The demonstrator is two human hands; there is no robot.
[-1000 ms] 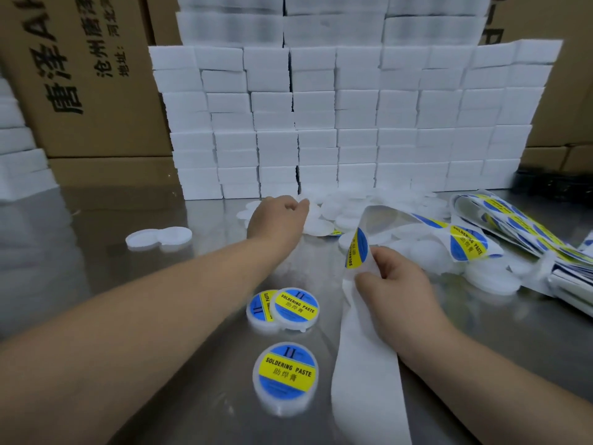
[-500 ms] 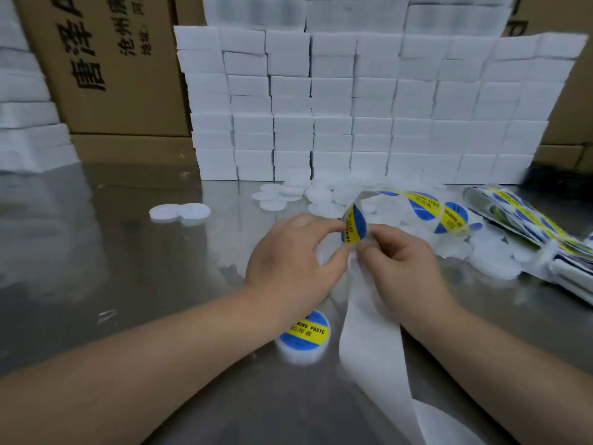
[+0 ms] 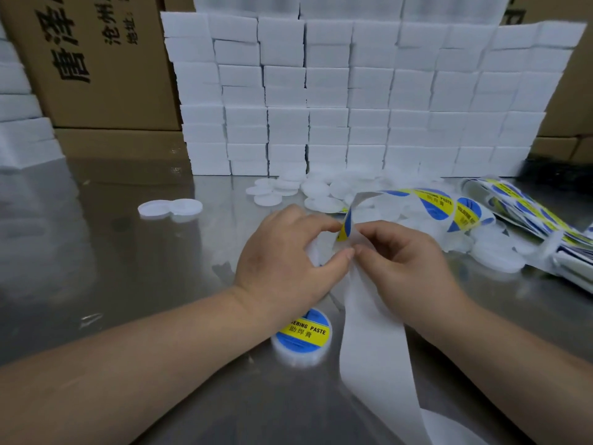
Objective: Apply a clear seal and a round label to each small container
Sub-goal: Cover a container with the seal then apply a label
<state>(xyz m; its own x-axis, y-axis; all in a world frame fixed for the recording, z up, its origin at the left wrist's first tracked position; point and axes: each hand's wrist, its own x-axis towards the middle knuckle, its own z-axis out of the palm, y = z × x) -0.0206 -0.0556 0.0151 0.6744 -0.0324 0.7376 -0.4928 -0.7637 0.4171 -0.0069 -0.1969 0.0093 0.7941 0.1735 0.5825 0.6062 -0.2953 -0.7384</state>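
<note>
My left hand (image 3: 282, 261) and my right hand (image 3: 404, 264) meet above the steel table (image 3: 128, 268). A small white container (image 3: 314, 252) shows inside the left hand's grip, mostly hidden. The left forefinger touches a round blue-and-yellow label (image 3: 345, 228) at the bend of the white backing strip (image 3: 372, 332). My right hand pinches that strip just beside the label. One labelled container (image 3: 303, 338) reading "soldering paste" lies under my left wrist. Plain white containers (image 3: 321, 191) lie in a loose pile behind the hands.
A wall of white foam blocks (image 3: 353, 97) stands at the back, with cardboard boxes (image 3: 96, 75) to its left. Two white lids (image 3: 170, 208) lie at left. The strip's unpeeled labels (image 3: 449, 207) and more label rolls (image 3: 529, 210) lie at right.
My left hand came back from the pile of white containers to the label strip held by my right hand. Two labelled containers seen earlier are now hidden behind my left arm.
</note>
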